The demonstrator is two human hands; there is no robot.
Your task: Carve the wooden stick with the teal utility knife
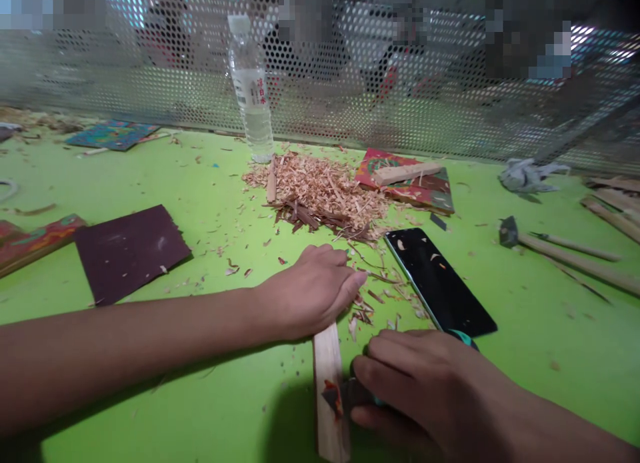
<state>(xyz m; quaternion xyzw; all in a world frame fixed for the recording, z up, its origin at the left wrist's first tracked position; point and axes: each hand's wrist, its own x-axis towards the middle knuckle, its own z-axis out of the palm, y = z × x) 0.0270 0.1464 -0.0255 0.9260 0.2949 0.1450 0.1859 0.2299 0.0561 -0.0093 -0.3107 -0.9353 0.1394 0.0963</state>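
A pale wooden strip [328, 360] lies lengthwise on the green table in front of me. My left hand [313, 290] is closed over its far end and presses it down; the fingertips and that end are hidden. In my right hand [415, 376] is a utility knife [353, 393], its handle mostly covered by my fingers. Its blade rests across the strip's near part, beside a small patch of orange-red paint or a painted shaving. Loose shavings lie between the strip and a black phone [443, 280], just beyond my right hand.
A pile of shavings [325, 190], a water bottle [253, 93] and a painted board [375, 166] with a wood piece stand toward the perforated metal screen [320, 70]. Dark sandpaper [133, 253] lies left; a hammer [565, 253] and crumpled cloth [527, 176] lie right. People are beyond the screen.
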